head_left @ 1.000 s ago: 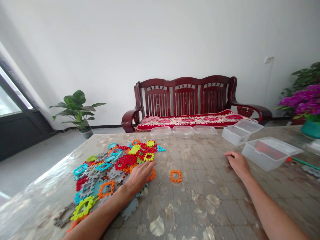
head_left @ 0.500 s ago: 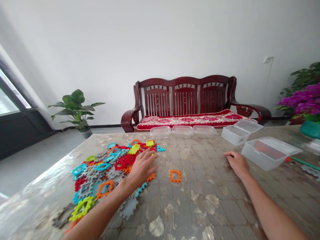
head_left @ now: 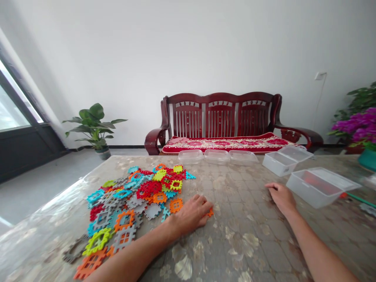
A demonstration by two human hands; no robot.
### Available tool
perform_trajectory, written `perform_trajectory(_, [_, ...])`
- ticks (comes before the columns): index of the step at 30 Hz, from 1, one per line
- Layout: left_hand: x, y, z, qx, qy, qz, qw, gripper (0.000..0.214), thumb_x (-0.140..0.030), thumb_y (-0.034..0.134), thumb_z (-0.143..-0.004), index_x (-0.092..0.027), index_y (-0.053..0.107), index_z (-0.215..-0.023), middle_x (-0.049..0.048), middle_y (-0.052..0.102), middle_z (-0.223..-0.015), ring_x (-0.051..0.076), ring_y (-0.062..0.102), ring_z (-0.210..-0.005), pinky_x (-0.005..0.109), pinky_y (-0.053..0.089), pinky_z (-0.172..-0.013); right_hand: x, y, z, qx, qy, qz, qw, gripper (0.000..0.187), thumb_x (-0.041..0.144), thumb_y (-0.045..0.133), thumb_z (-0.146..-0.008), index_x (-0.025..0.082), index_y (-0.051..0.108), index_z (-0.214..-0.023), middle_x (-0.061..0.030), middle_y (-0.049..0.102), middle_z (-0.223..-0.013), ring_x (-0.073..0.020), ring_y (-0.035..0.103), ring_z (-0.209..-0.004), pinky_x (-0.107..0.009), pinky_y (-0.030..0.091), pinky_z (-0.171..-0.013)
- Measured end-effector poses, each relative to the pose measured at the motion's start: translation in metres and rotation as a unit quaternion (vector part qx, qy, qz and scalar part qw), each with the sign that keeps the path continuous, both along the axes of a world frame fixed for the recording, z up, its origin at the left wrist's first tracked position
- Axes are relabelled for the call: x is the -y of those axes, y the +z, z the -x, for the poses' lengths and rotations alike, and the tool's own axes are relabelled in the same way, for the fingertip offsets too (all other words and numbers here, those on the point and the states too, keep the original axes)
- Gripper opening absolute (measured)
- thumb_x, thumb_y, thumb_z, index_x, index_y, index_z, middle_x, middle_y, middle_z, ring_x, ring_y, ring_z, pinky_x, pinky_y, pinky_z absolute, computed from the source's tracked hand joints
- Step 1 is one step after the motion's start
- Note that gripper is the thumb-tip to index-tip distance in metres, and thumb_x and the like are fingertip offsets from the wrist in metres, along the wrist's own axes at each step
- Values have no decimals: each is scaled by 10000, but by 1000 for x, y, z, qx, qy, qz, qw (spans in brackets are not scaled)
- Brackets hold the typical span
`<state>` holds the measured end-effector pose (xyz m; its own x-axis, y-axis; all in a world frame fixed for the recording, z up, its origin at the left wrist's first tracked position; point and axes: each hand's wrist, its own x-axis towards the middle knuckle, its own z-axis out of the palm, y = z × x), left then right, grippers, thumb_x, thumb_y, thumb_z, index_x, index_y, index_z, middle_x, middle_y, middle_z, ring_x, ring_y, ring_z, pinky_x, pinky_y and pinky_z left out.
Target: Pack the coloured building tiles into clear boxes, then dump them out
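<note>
My left hand (head_left: 192,213) is palm down on the table, its fingers bent over an orange square interlocking plastic piece (head_left: 210,212). Only the right edge of that piece shows; the rest is under the fingers. Left of this hand spreads a heap of notched plastic pieces (head_left: 151,188) in red, grey, blue, orange and lime. An orange window piece (head_left: 176,205) lies just beyond the wrist. My right hand (head_left: 282,197) rests on the tabletop with the forefinger stretched out, holding nothing, near a clear plastic box (head_left: 308,192).
A second clear box (head_left: 277,165) with its lid folded back stands behind the first. Three clear lids or shallow trays (head_left: 217,156) line the far table edge. Beyond is a wooden bench (head_left: 221,117). Purple flowers (head_left: 360,127) and a green stick (head_left: 361,198) are at the right.
My left hand has moved from above the heap towards me and right, down onto the lone orange piece. My right hand keeps its place on the table. The view has shifted slightly.
</note>
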<state>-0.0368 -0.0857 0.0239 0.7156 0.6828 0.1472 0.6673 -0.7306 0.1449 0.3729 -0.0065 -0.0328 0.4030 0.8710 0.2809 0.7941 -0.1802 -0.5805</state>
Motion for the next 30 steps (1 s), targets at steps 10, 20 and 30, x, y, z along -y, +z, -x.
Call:
perform_trajectory(10, [-31,37,78,95,287,-161,939,368,-218,552,-881,-176,559,-1246,142,535,-1284,303,485,-1208,453,416,-1036,-1,-1,-2,6,5,5,1000,361,325,447,-737,236,754,-906,-48,729,-835,-223,635,-748,-307,444,-655])
perform_trajectory(20, [80,-2,179,-19,489,-98,867,718,-556,570,-827,-314,378,-1475,152,251,-1573,430,199,-1444,633,249,-1087,-5,-5,-8,10,5,-4,1000,351,329,470,-706,240,765,-874,-67,737,-855,-249,630,-724,-324,419,-596])
perform_trajectory(30, [103,-22,179,-44,513,-66,854,728,-525,549,-828,-226,396,-1474,204,250,-1576,404,344,-1394,562,324,-1067,-6,-3,-9,30,1,35,999,396,348,425,-723,242,755,-915,-68,732,-923,-256,638,-774,-331,430,-629])
